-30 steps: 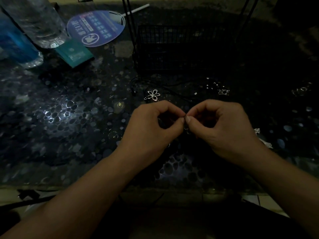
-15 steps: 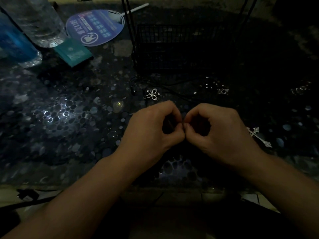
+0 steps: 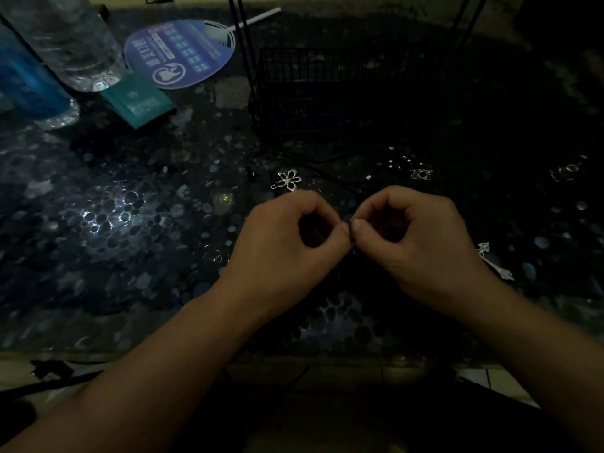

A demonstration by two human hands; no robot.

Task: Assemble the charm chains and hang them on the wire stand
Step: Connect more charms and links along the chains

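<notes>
Here we pinch a tiny dark link between both thumbs and forefingers, left hand [image 3: 287, 243] and right hand [image 3: 421, 246] meeting fingertip to fingertip low over the tabletop [image 3: 130, 256], probably to steady it. The flower charm [image 3: 289, 180] lies just beyond; the wire stand [image 3: 327, 83] waits behind.

A small dark chain piece [image 3: 352, 235], too dim to identify, sits pinched between the fingers [image 3: 358, 225]. Silver flower charm [image 3: 289, 180] lies flat just beyond them; black wire stand [image 3: 343, 89] stands upright farther back.
</notes>
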